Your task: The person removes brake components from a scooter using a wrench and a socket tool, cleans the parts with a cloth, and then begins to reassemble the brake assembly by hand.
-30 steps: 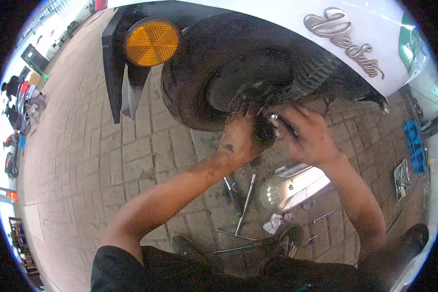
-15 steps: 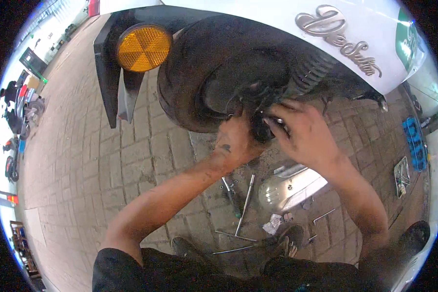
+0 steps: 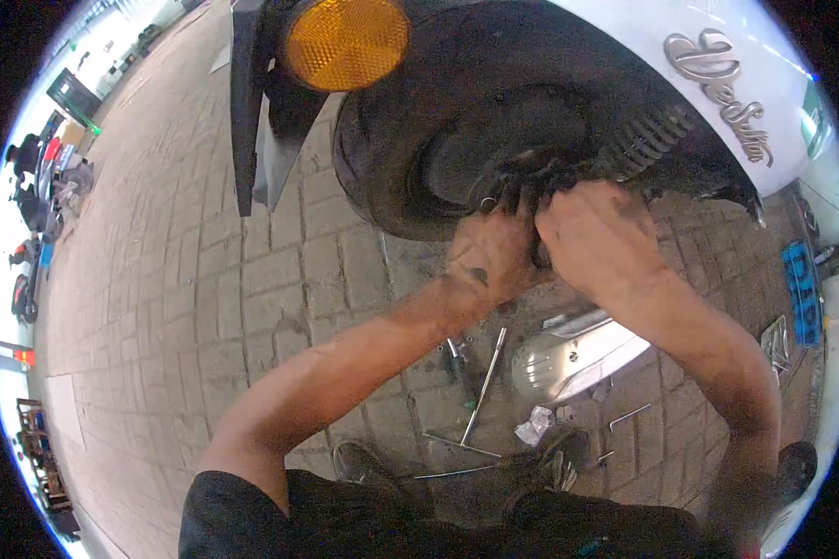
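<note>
Dark mechanical part [image 3: 540, 250]: upper centre of frame, between left hand [image 3: 496, 250] and right hand [image 3: 595, 233]. Fingers of both hands curled, largely hidden; cannot tell what they grip. Tyre [image 3: 368, 191] lies up-left, coil spring [image 3: 650, 140] up-right. Lower centre, on paved floor [image 3: 270, 279]: T-handle wrench [image 3: 487, 384], silver cover [image 3: 569, 371].
</note>
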The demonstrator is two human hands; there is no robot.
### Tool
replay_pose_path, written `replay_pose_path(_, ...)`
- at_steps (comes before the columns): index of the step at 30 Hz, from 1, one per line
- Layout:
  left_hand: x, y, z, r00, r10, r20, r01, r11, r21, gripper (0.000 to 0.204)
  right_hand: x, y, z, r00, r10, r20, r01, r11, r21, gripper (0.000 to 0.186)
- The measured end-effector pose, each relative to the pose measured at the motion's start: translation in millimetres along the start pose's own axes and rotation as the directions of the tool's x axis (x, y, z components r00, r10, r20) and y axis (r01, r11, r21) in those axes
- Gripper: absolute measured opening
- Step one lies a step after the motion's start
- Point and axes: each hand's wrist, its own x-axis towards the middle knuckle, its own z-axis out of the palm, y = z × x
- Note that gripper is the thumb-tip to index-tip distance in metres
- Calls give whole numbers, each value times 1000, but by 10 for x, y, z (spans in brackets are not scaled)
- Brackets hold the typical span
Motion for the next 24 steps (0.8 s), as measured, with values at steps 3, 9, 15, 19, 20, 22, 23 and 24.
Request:
replay_pose_path(3, -5, -78, 24, 998, 43, -38, -41, 998, 56, 83, -81, 77, 165, 983, 42, -181, -21, 993, 118, 27)
replay_pose_path(9, -8, -114, -81, 993, 76, 86, -81, 995, 59, 68, -88, 111, 35, 991, 111, 76, -127, 959, 252, 17)
replay_pose_path(15, 8, -241, -8, 978, 207, 3, -205, 965, 163, 58, -131, 117, 120, 945, 155, 289, -234, 935, 266, 34)
replay_pose_path(19, 4, -194, -10, 965, 254, -71, -248, 965, 84, 56, -283, 148, 215, 926, 283, 250, -369, 822, 435, 34)
replay_pose_path(20, -11, -199, -21, 979, 200, -49, -199, 980, 10, 57, -322, 156, 262, 930, 299, 216, -368, 796, 481, 34)
replay_pose_path(22, -27, -207, -45, 983, 177, -42, -178, 983, -48, 58, -408, 164, 320, 943, 298, 147, -329, 774, 541, 34)
replay_pose_path(23, -49, -160, -65, 977, 206, -56, -209, 977, -44, 59, -476, 154, 338, 952, 278, 126, -300, 776, 554, 33)
replay_pose_path(24, -60, -129, -80, 969, 236, -69, -239, 970, -40, 60, -507, 181, 374, 948, 289, 134, -311, 743, 593, 34)
